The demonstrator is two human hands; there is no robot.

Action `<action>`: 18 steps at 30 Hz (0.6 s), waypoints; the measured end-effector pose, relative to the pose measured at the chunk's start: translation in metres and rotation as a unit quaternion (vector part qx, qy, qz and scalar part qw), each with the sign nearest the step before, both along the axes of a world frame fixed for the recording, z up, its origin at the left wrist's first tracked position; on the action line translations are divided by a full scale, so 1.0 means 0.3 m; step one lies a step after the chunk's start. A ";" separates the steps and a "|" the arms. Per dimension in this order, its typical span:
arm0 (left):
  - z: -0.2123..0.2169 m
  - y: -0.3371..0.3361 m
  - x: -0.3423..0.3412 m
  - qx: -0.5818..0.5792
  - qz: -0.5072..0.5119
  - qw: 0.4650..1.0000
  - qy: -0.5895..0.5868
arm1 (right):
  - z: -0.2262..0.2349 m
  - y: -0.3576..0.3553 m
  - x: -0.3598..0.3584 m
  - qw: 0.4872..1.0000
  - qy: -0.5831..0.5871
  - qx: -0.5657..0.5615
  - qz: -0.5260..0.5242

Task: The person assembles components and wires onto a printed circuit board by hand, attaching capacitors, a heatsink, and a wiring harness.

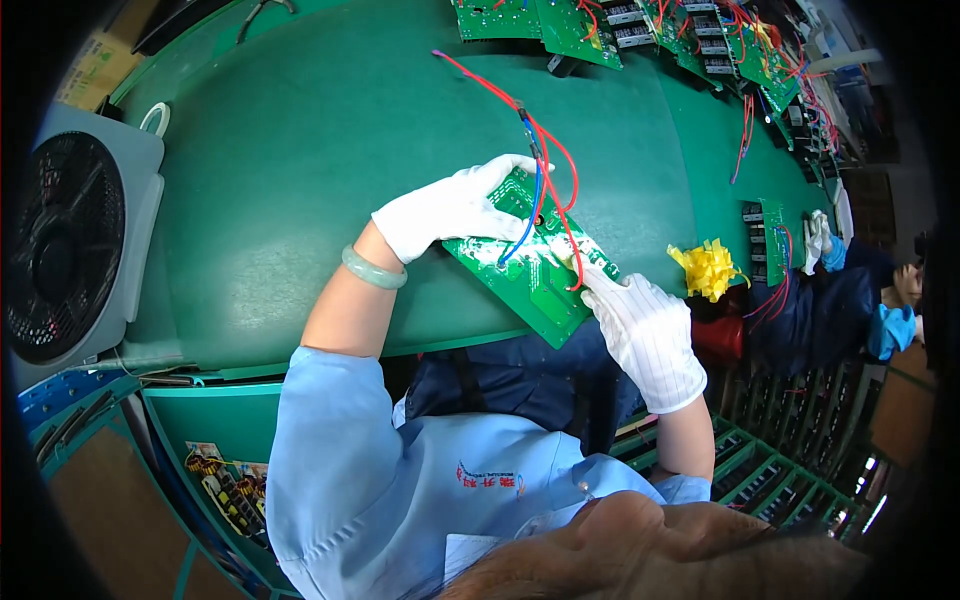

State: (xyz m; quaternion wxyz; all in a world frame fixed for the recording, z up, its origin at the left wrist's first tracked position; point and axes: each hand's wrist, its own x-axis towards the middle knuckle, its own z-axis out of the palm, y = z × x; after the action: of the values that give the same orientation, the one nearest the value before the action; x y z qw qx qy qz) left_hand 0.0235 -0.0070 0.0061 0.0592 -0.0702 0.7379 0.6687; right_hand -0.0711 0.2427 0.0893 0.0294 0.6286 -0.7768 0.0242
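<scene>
A green circuit board is tilted over the near edge of the table, with its bright soldered face toward me. My left hand, in a white glove, grips the board by its upper left side, thumb and fingers spread across the edge. On the right side, my right hand, in a striped white glove, holds the board, its fingertips on the face near the right corner. Red wires and a blue wire rise from the board and reach past its far edge.
A green table mat spreads underneath. Several wired boards line the far right. A yellow ribbon bundle and another board lie to the right, near a co-worker's gloved hand. At left stands a fan.
</scene>
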 end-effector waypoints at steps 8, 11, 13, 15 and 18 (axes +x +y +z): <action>-0.017 0.008 -0.010 0.024 -0.009 1.000 0.012 | 0.075 -0.032 -0.028 0.999 0.041 0.029 -0.011; 0.023 0.011 -0.009 -0.025 -0.026 0.999 -0.027 | 0.154 -0.015 -0.066 0.978 0.006 -0.174 -0.117; 0.013 0.012 0.005 0.105 -0.002 0.994 0.031 | 0.173 0.011 -0.086 0.957 -0.012 -0.261 -0.124; -0.006 0.009 -0.004 0.116 -0.007 0.993 0.027 | 0.169 0.065 -0.108 0.950 0.008 -0.258 -0.174; 0.003 0.000 0.009 0.127 -0.008 0.992 -0.007 | 0.042 0.201 -0.187 0.931 -0.033 -0.246 -0.266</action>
State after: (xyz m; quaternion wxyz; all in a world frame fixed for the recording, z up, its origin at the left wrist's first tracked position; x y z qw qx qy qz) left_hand 0.0262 -0.0069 0.0072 0.0782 -0.0604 0.6469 0.7561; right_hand -0.1271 0.3031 0.1018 0.1625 0.3708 -0.8858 0.2268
